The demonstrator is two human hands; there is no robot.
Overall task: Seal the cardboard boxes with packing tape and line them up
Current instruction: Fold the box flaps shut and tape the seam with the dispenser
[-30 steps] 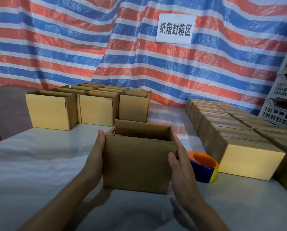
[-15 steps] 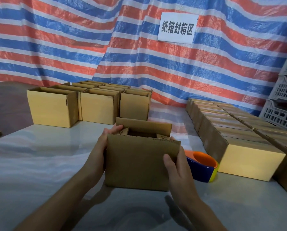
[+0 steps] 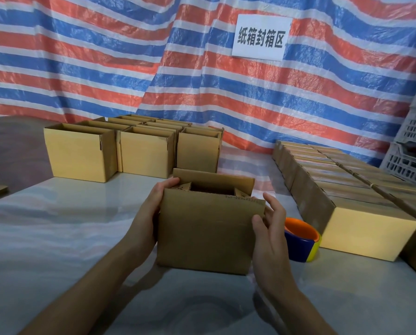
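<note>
The hands worked one cardboard box [image 3: 207, 233] at the middle of the desk [image 3: 57, 238], near its front edge. The left hand [image 3: 151, 213] gripped the box's left corner, fingertips hooked over the top. The right hand [image 3: 272, 235] lay loose at the right edge, thumb on the near wall and fingers spread just beside the side; whether they touched it could not be told. A second earlier the top gaped open; now both short flaps leaned inward, while the long flaps stood up, so closing had begun and taping probably came after. The box's inside was dark and the print on the flaps unreadable. The tape dispenser [image 3: 303, 240], just beside the right hand, was partly hidden by it. Open boxes [image 3: 81, 153] stood toward the far left, and sealed boxes [image 3: 361, 228] lined the right side, cut off by the frame.
</note>
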